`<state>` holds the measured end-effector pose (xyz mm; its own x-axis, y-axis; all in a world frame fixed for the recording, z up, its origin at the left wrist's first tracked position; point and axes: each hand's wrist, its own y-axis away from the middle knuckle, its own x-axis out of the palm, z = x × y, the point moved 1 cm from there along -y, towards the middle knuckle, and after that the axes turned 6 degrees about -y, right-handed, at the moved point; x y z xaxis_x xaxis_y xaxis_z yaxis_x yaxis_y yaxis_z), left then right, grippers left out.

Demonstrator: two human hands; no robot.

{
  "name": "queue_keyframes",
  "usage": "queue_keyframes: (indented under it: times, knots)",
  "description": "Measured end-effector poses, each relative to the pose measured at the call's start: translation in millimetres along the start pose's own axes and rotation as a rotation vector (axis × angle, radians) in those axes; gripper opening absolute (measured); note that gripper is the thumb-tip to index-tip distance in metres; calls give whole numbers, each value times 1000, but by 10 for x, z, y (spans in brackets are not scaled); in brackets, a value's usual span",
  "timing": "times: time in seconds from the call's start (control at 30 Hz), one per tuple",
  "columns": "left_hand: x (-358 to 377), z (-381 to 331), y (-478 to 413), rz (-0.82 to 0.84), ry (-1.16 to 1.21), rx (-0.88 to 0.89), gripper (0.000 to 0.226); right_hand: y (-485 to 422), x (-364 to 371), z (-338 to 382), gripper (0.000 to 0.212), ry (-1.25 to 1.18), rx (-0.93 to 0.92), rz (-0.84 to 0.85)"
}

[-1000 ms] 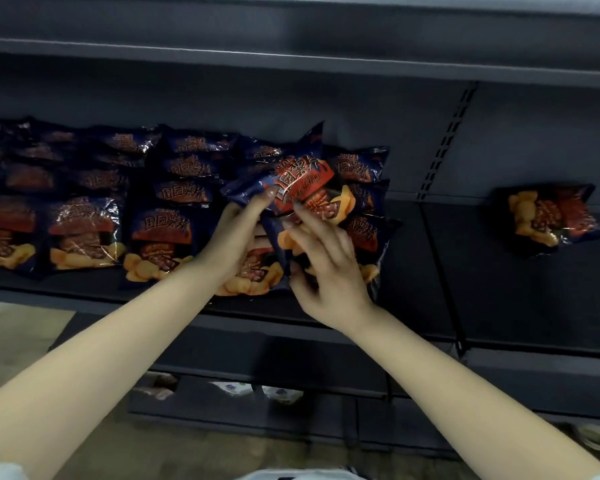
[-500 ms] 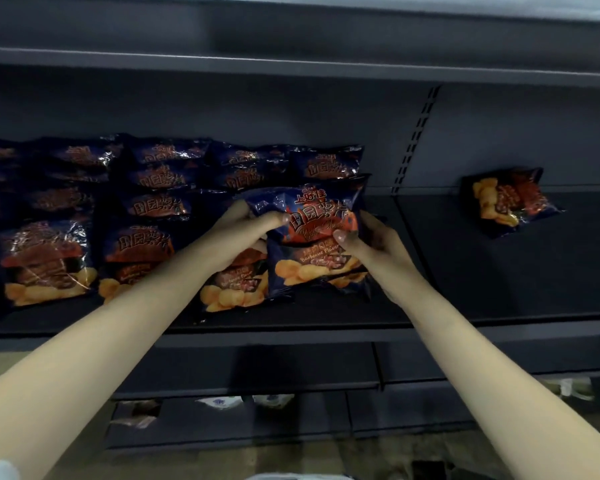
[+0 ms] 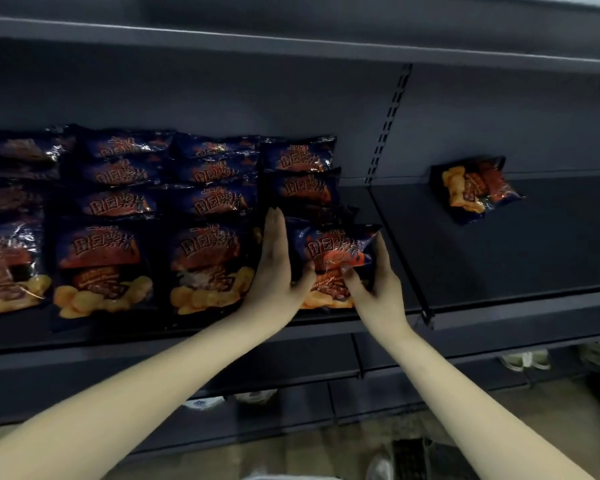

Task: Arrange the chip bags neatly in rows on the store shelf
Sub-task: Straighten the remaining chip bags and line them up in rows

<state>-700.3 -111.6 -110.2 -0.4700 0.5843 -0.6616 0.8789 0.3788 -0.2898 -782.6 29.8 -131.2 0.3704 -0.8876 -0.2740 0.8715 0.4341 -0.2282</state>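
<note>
Two hands frame the front chip bag (image 3: 338, 251). The left hand (image 3: 278, 271) has its fingers (image 3: 274, 233) straight and pressed together along the bag's left edge. The right hand (image 3: 378, 289) pinches the right edge, with its thumb on the face. The bag is at the front of the rightmost row on the shelf (image 3: 499, 258), its long axis running front to back and its top toward the back wall. Its orange label reads 田园薯片, as on the neighbour bags (image 3: 208, 258). A lone bag (image 3: 478, 188) lies sideways, well apart to the right.

Dark blue chip bags (image 3: 333, 258) (orange lettering, yellow chips); grey shelf (image 3: 499, 258).
</note>
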Motion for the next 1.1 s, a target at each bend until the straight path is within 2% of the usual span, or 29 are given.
queue_keyframes:
  times: [0.2,0.4,0.6,0.83,1.1]
  knots:
    - [166,-38,-7,-1,19,-23,87,68,151,-103,88,136,8,-71]
    - [339,41,-142,-84,117,-92,72,-52,225,-176,87,186,32,-35]
    - [429,87,-273,-235,174,-160,73,-229,273,-154,89,255,6,-7]
    - [484,159,-266,-298,173,-177,73,-269,291,-246,83,345,22,-14]
    - [422,135,-262,-384,220,-121,70,-286,280,-256,81,310,37,-10]
